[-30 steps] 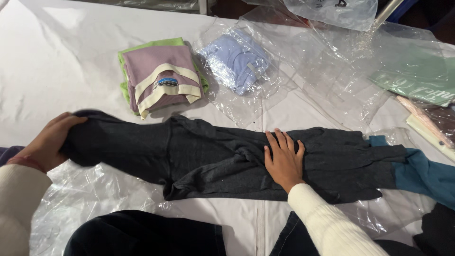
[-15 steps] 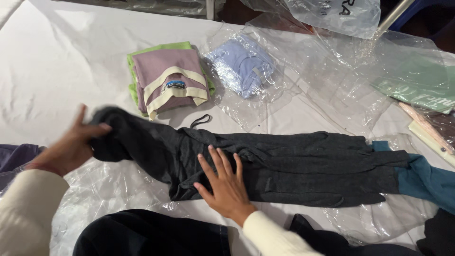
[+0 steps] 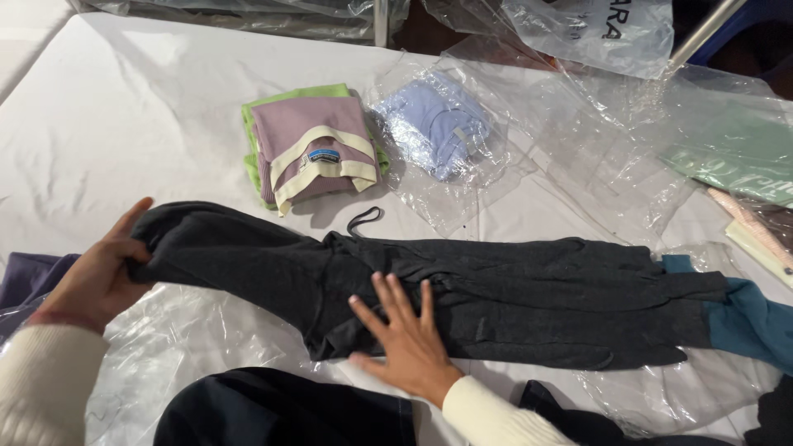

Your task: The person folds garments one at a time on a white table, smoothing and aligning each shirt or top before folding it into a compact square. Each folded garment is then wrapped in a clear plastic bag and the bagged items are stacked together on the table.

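Pinching end of dark grey garment point(image 3: 462, 289): L hand point(image 3: 99, 277), fingers clamped on cloth. R hand point(image 3: 405, 334) flat, fingers spread, pressing mid-section.

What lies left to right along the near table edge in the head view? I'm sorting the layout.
Left hand gripping the dark grey garment's end → right hand pressed flat on the dark grey garment → teal cloth.
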A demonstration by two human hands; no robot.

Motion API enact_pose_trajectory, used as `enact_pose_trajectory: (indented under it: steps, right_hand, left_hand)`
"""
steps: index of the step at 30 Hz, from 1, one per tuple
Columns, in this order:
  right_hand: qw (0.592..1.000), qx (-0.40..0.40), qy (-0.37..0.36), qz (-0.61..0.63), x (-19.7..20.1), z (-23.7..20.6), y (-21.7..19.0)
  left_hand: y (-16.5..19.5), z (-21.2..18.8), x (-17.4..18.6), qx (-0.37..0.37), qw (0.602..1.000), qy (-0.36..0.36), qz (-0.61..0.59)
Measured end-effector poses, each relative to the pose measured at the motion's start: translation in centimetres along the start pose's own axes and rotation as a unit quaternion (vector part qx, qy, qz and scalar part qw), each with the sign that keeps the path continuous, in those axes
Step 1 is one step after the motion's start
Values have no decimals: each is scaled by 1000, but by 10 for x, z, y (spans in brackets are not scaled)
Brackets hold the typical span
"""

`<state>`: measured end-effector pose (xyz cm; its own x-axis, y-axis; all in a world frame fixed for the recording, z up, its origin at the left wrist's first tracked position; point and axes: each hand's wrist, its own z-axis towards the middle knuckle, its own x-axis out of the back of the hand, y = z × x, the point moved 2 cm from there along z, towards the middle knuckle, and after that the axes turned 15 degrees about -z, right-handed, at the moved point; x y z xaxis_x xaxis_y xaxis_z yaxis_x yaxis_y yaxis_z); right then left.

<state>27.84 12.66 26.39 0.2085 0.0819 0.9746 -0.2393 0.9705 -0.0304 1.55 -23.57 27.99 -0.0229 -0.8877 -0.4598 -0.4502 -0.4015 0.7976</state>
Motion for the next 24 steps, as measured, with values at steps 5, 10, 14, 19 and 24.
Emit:
enact_pose_trajectory:
  steps: [5,10,14,19,24]
  right_hand:
    - [1000,13,16,-11,-6,-9,-18]
    - [997,52,44,-43,-18,-12,-23]
    - [993,58,34,95,-9,-14,-23]
    - [973,-1,64,221,10,-22,-15]
    - [768,-316,27,557,3,-17,45]
  left_hand:
    - [-16,-17,21,2,997,-20,-74]
    - [-28,-18,48,28,992,39,-120]
    - [-16,-26,26,-8,988,-85,-126]
    - [6,-64,-57,1,990,-132,-52]
    - [-33,-93,-190,95,964,-242,60]
